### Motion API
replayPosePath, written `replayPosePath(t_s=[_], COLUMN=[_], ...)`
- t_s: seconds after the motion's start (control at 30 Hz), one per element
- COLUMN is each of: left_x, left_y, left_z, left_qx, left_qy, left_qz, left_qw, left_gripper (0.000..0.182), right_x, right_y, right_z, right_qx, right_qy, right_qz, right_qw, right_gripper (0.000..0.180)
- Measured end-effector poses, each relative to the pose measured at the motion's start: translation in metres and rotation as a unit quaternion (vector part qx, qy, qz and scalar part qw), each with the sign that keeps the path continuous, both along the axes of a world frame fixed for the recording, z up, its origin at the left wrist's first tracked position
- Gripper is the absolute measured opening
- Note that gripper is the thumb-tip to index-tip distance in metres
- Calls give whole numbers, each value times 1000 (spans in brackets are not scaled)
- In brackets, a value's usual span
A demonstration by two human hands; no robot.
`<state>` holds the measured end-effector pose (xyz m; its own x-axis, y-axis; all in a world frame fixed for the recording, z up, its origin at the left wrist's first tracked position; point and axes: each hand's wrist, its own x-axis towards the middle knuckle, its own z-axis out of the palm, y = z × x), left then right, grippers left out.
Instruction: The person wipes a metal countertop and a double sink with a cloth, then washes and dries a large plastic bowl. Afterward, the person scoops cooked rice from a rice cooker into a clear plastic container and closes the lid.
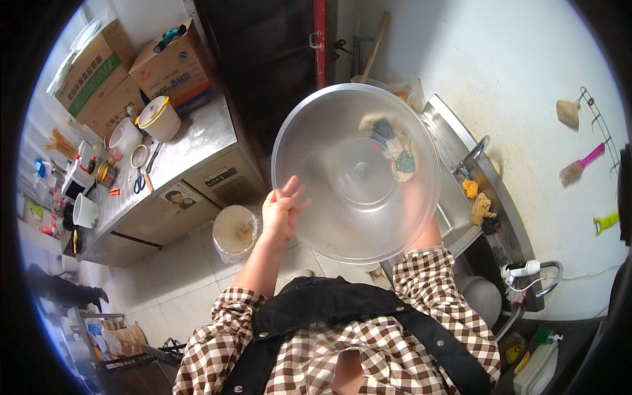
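A large translucent plastic bowl (363,227) is held up in front of my chest, with its round base ring near the middle. At its left rim, my left hand (280,212) grips the edge, and some fingertips look blurred through the wall. My right hand (416,190) and forearm show hazily through the bowl's right side. Against that wall is a cream and blue-green cloth or sponge (387,143), at the end of my right arm. The right fingers are covered or blurred, so their exact hold is hidden.
A steel sink (447,197) with taps runs along the right wall, where brushes (582,163) hang. Yellow cloths (481,207) lie on its ledge. At left, a steel counter (207,133) carries cartons, tubs and scissors (139,182). A lined bin (234,232) stands on the floor.
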<state>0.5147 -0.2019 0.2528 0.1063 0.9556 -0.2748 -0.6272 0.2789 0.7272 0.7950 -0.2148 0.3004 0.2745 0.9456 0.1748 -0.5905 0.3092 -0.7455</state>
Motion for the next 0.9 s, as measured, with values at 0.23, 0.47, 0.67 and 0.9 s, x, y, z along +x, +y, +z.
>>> replayPosePath(t_s=[0.23,0.47,0.67,0.9], left_x=[-44,-105,-146,-232], left_y=[50,107,162,231], left_z=[6,-13,-27,-79], left_qx=[12,-19,-26,22], left_qy=[-49,-71,40,41], left_qz=[15,-91,-48,95], left_qw=[999,993,998,994], left_gripper=[27,28,20,23], right_x=[-85,-84,-193,-269], right_y=[1,77,175,185], right_z=[-7,-10,-74,-146], right_qx=[31,-36,-116,-168], right_qy=[55,-17,68,-241], right_qz=[-30,-2,176,161], right_qw=[998,999,975,942], right_gripper=[43,50,48,44])
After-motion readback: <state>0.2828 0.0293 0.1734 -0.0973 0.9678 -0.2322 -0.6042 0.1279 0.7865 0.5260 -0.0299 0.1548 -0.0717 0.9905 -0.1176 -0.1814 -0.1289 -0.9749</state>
